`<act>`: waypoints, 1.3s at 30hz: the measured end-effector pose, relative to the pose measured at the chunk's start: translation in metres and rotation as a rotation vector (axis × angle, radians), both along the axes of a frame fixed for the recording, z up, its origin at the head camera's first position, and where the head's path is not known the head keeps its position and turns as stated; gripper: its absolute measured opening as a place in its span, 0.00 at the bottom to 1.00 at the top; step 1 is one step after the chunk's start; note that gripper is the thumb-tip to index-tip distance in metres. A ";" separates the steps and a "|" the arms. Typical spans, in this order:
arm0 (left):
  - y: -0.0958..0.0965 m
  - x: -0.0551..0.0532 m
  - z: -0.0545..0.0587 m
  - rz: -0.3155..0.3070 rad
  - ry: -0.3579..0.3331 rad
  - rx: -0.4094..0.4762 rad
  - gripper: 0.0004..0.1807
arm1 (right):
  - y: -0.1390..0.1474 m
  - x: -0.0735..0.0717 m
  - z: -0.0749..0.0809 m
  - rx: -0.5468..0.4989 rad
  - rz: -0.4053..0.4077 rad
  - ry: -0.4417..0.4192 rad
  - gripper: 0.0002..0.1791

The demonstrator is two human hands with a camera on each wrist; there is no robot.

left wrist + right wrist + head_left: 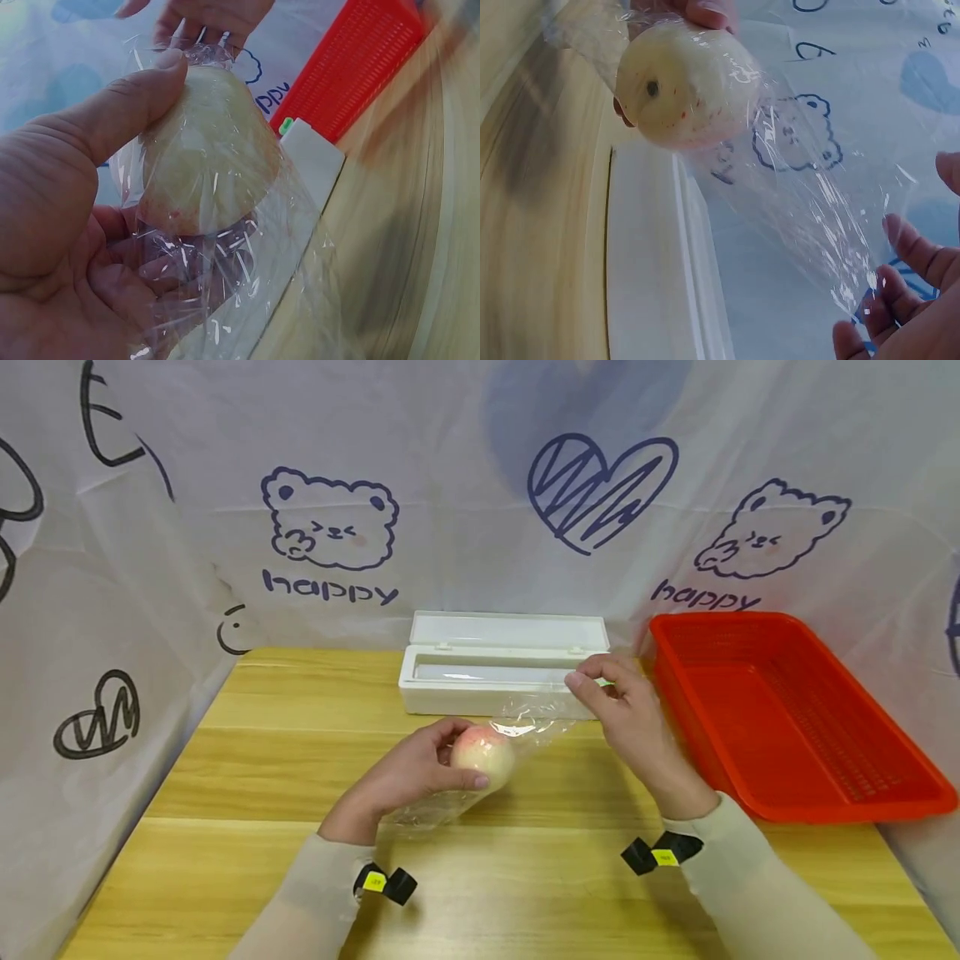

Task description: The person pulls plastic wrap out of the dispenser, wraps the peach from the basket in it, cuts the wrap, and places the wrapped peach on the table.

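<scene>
In the head view my left hand (420, 764) grips a pale peach (483, 756) with a pink blush, thumb over its near side. Clear plastic wrap (225, 180) covers the peach and hangs loose below it in the left wrist view. From the peach, the wrap (810, 202) stretches toward my right hand (630, 718). The right fingers (904, 236) are at the far end of the wrap and seem to touch it, while the thumb stands apart from them. Behind both hands lies a long white wrap dispenser box (480, 697), its lid raised, with a white roll inside.
On the right stands a red perforated plastic basket (720, 760), beside the dispenser. A wooden table (247, 760) lies beneath everything. White fabric (465, 527) printed with bears and hearts hangs at the back and sides.
</scene>
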State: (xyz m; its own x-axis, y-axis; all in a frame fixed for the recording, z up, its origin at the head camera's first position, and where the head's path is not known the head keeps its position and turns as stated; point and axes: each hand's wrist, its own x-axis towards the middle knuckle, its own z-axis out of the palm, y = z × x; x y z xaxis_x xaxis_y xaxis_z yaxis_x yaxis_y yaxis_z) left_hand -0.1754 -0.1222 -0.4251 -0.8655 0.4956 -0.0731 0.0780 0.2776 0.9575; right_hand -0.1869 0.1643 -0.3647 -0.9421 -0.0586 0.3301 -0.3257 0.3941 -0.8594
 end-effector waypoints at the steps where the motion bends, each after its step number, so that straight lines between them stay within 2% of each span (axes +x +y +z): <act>1: 0.001 0.000 0.000 -0.001 0.005 -0.004 0.38 | -0.002 0.000 0.002 0.049 0.012 -0.001 0.14; 4: 0.003 0.002 0.002 -0.002 0.015 -0.013 0.38 | -0.008 -0.001 0.006 0.094 0.010 -0.020 0.14; 11: 0.006 0.006 0.002 -0.038 0.007 -0.023 0.36 | -0.017 -0.007 0.005 -0.011 -0.082 -0.032 0.13; 14: 0.007 0.007 0.003 -0.062 -0.006 0.007 0.36 | -0.017 -0.008 0.004 -0.015 -0.074 -0.033 0.14; 18: 0.007 0.009 0.005 -0.048 0.014 0.006 0.36 | -0.015 -0.009 0.002 -0.015 -0.037 -0.070 0.15; 24: 0.007 0.010 0.008 -0.006 0.034 -0.012 0.39 | -0.012 -0.007 -0.003 0.118 0.017 -0.182 0.23; 26: 0.008 0.011 0.009 -0.009 0.024 -0.011 0.41 | -0.013 -0.007 -0.005 0.124 0.014 -0.166 0.21; 32: 0.012 0.015 0.010 -0.063 -0.006 0.003 0.42 | -0.017 -0.006 -0.009 0.075 -0.041 -0.035 0.16; 35: 0.014 0.018 0.012 -0.087 0.005 0.038 0.40 | -0.019 -0.006 -0.012 0.032 -0.040 -0.046 0.16; 39: 0.018 0.023 0.016 -0.115 0.051 0.082 0.41 | -0.023 -0.007 -0.019 -0.017 -0.027 -0.114 0.19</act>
